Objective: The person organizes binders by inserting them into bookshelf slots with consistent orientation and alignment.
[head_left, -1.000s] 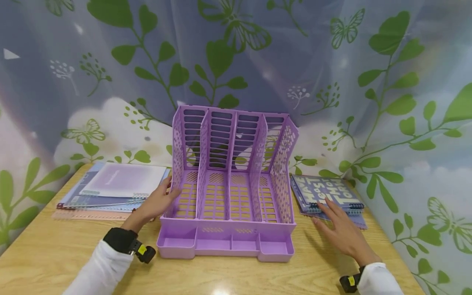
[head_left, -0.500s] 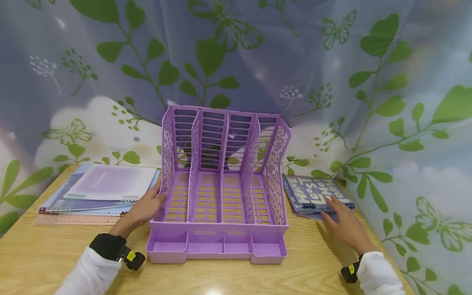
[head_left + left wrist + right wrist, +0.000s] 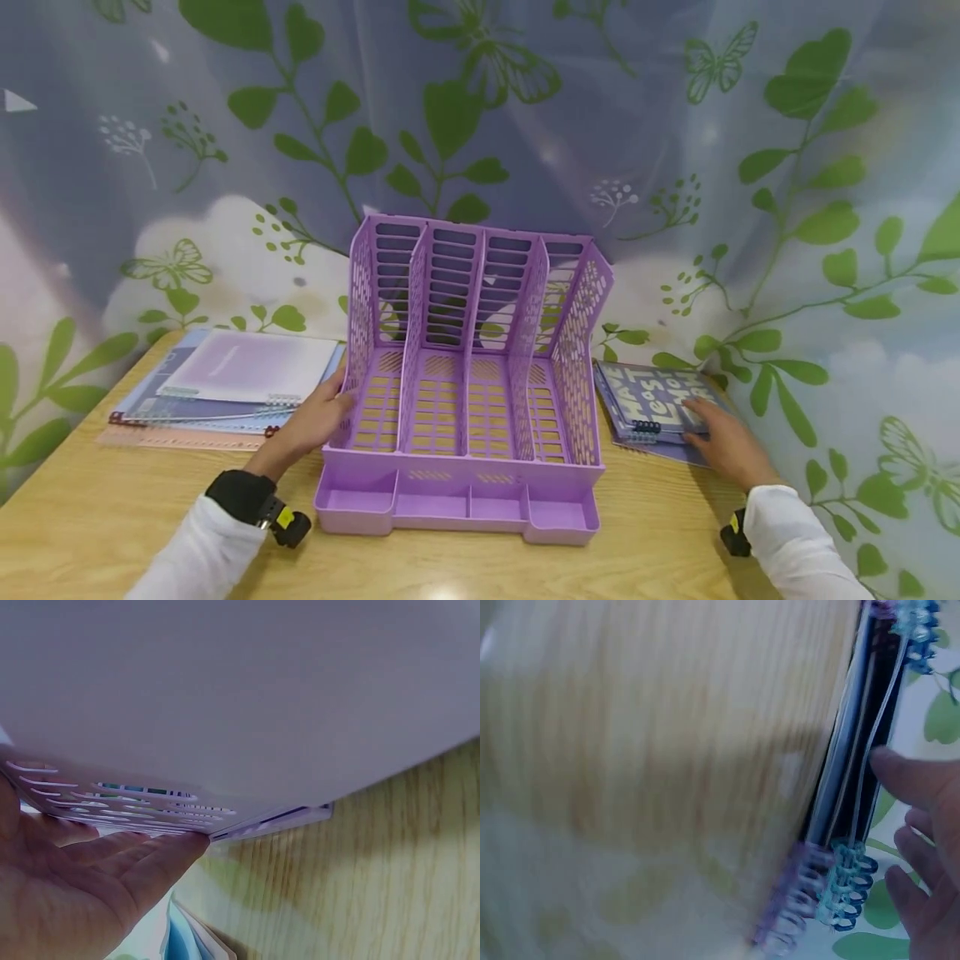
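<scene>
A purple desk file organizer (image 3: 465, 468) with upright dividers and small front compartments stands mid-table. My left hand (image 3: 311, 421) is against its left side; in the left wrist view straight fingers (image 3: 161, 866) touch the slotted panel (image 3: 150, 802). At the right, a stack of spiral notebooks (image 3: 645, 396) lies flat, the top cover bearing large pale lettering. Over its right part is my right hand (image 3: 727, 442). In the right wrist view the thumb (image 3: 907, 776) is at the stack's bound edge, between the coil rings (image 3: 847, 889), while the other fingers spread above the cover.
On the left of the wooden table (image 3: 450, 571) lies another pile, with a pale purple notebook (image 3: 240, 367) on top of blue and peach ones. A leaf-print curtain (image 3: 525, 125) hangs right behind the table and along its right side.
My right hand has moved right across the notebook stack, toward its right end. The left hand keeps its place at the organizer's side. The head view has swung slightly left and back.
</scene>
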`<state>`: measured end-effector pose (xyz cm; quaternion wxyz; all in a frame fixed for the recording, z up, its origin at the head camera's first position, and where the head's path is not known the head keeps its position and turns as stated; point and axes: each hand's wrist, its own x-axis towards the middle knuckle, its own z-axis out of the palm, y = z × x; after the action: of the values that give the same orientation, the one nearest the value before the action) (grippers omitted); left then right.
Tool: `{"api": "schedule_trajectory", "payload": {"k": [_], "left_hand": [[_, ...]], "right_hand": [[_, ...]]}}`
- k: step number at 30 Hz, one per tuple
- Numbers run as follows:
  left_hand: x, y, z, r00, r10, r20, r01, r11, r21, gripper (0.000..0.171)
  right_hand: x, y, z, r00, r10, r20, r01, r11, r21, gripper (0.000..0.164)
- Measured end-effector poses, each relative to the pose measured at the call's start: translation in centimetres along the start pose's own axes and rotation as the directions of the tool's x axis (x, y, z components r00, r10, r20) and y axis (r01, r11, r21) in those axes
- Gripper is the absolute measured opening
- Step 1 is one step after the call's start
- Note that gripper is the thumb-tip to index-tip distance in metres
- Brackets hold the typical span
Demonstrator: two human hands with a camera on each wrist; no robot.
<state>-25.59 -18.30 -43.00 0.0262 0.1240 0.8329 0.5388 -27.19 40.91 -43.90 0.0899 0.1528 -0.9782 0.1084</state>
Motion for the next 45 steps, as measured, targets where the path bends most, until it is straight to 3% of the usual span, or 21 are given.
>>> {"api": "schedule_trajectory", "payload": {"k": [4,10,20,22,26,28,31,35,39,45], "left_hand": [[0.0,0.0,-0.1,1.0,-0.015,-0.006,0.015,1.0,0.0,0.054],[0.1,0.1,0.3,1.0,-0.022,-0.007,0.022,0.999,-0.03,0.052],[0.1,0.3,1.6,1.0,-0.025,0.006,0.025,0.999,-0.046,0.054],[0.0,0.3,1.5,1.0,-0.025,-0.002,0.025,0.998,-0.057,0.053],[-0.1,0.2,1.0,1.0,-0.013,-0.025,0.011,0.998,-0.068,0.052],[-0.1,0.2,0.7,0.999,-0.008,-0.037,0.005,0.997,-0.072,0.051],[-0.1,0.1,0.3,0.999,-0.015,-0.047,0.011,0.997,-0.07,0.052],[-0.1,0.0,0.3,0.998,-0.03,-0.048,0.027,0.997,-0.073,0.052],[-0.1,0.0,0.1,0.998,-0.032,-0.047,0.029,0.997,-0.074,0.052],[-0.1,0.4,0.2,0.999,-0.036,-0.04,0.034,0.998,-0.048,0.053]], "right_hand": [[0.6,-0.1,-0.2,0.997,-0.027,0.068,0.031,0.997,-0.064,0.057],[1.4,-0.2,0.3,0.997,-0.038,0.073,0.047,0.991,-0.125,0.055],[1.1,0.6,1.2,0.993,0.075,0.088,-0.063,0.99,-0.127,0.045],[1.2,0.6,1.0,0.997,0.052,0.064,-0.044,0.993,-0.111,0.048],[1.6,-0.1,-0.2,0.998,-0.018,-0.068,0.016,0.999,-0.034,0.051],[1.8,-0.9,-1.2,0.994,-0.017,-0.112,0.018,1.0,0.006,0.052],[1.5,-3.0,-3.4,0.988,0.057,-0.147,-0.049,0.997,0.055,0.048],[-0.3,-6.3,-6.3,0.951,0.147,-0.272,-0.115,0.985,0.131,0.026],[-2.1,-10.1,-8.8,0.904,0.187,-0.385,-0.104,0.968,0.227,0.037],[-3.7,-15.1,-11.0,0.862,0.187,-0.472,-0.004,0.932,0.361,0.044]]}}
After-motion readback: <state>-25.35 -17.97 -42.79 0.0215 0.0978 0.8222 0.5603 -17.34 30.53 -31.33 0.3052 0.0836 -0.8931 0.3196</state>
